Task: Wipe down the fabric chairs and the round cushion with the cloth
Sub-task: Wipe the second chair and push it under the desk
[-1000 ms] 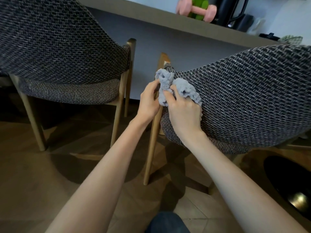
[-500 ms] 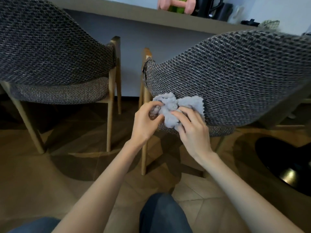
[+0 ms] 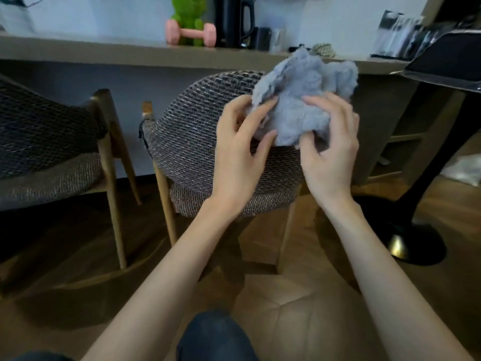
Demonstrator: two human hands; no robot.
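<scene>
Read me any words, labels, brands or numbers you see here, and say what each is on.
No readable text anywhere in this view.
The black-and-white packets on the counter may carry print, but it is too blurred to read.
The black kettle, pink dumbbell and cloth show no lettering.

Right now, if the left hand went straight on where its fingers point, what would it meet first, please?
The cloth: the left hand points up and right into it, thumb and fingertips apparently pinching its edge.
</scene>
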